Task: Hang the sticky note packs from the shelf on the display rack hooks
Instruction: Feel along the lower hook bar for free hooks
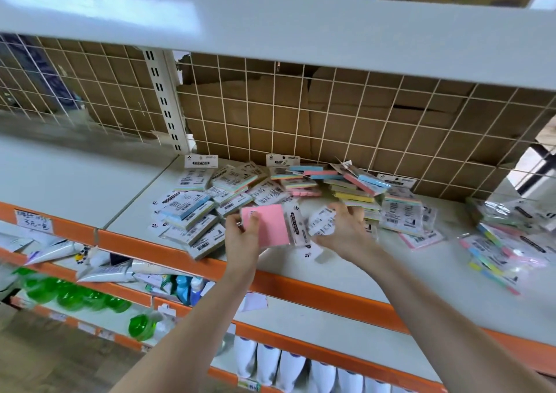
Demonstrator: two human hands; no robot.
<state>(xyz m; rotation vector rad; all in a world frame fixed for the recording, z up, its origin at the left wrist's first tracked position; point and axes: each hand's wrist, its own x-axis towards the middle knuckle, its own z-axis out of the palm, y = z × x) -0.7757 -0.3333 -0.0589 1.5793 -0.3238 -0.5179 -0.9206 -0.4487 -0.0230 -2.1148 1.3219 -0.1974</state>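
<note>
White metal shelving point(75, 179) with orange edge strips fills the view, backed by a wire grid panel point(331, 112) over brown cardboard. Across the shelf from ten to three o'clock lies a loose heap of sticky note packs point(270, 186), several face down. At centre, the left hand point(242, 234) pinches a pink sticky note pack point(267, 225), thumb on top. Just beside it at three o'clock, the right hand point(343, 230) curls round a crumpled white-labelled pack point(322, 221).
</note>
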